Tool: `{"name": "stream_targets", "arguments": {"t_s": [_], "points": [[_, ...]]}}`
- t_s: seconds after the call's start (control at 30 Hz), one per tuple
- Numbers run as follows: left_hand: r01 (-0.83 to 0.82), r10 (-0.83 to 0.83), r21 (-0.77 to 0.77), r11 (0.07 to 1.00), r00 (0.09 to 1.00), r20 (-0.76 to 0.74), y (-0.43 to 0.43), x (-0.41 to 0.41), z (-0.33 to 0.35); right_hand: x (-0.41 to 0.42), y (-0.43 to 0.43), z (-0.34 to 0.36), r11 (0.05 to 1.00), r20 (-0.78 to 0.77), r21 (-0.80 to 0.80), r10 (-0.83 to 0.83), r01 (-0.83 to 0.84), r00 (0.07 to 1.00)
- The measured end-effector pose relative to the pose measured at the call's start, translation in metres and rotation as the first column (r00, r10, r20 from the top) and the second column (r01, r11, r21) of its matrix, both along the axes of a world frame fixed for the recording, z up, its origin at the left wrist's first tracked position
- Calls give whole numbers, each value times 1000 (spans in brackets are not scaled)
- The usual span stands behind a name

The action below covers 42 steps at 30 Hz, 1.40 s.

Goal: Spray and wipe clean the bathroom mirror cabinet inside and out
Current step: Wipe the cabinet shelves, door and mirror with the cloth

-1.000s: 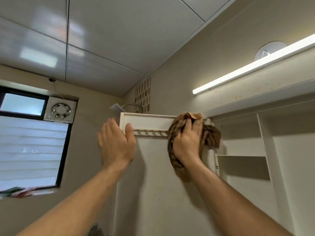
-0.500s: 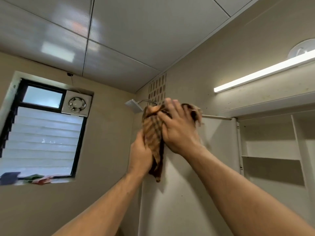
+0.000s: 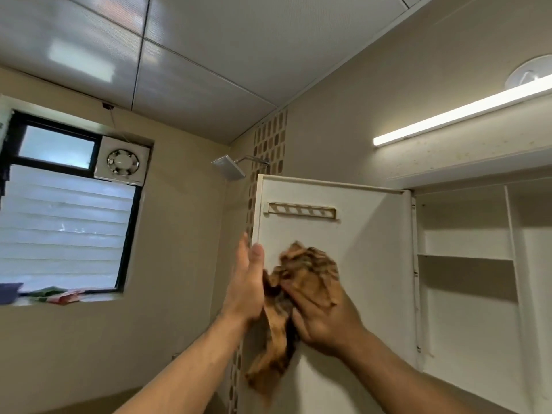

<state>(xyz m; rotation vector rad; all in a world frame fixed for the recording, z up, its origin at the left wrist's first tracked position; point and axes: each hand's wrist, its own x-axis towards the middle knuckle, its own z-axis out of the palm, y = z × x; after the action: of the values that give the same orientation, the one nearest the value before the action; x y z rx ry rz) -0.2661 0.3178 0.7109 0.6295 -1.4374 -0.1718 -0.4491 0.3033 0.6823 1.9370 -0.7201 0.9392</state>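
Tan-brown and near-black checks cover the cloth (image 3: 310,264) in my right hand (image 3: 324,318). Behind it, the inner face of the cabinet door (image 3: 364,240) is cream-white, as is the small rack (image 3: 301,211) above my hands. To the right of my right hand the cabinet shelves (image 3: 466,258) are white, and the fascia (image 3: 478,153) over them is cream flecked with yellow-brown specks. Beyond my left hand (image 3: 246,282) are a beige wall (image 3: 179,264), a black-framed window (image 3: 65,228) with white frosted slats and a white fan (image 3: 122,161). Above my hands are a brown-and-beige mosaic tile strip (image 3: 268,135), a silver-grey shower head (image 3: 228,168) and a glossy pale-grey ceiling (image 3: 209,40).
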Motion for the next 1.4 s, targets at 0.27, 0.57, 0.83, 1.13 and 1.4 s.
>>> {"name": "stream_targets", "arguments": {"t_s": [0.27,0.57,0.83,1.13,1.4], "points": [[-525,598,-295,798,752,279,2,-26,-26,-28,4,0,964,-35,40,-260,262,965],[-499,796,-626,599,283,536,-7,-31,-43,-48,4,37,951,-8,77,-299,298,954],[-472,811,-664,580,253,528,-6,-24,-50,-49,2,6,951,150,160,-287,263,946],[-359,759,-674,646,213,615,2,-43,-87,-65,8,-108,945,39,179,-284,273,958],[-291,713,-655,697,184,677,6,-49,-112,-80,17,-163,894,181,317,-385,317,905]]}}
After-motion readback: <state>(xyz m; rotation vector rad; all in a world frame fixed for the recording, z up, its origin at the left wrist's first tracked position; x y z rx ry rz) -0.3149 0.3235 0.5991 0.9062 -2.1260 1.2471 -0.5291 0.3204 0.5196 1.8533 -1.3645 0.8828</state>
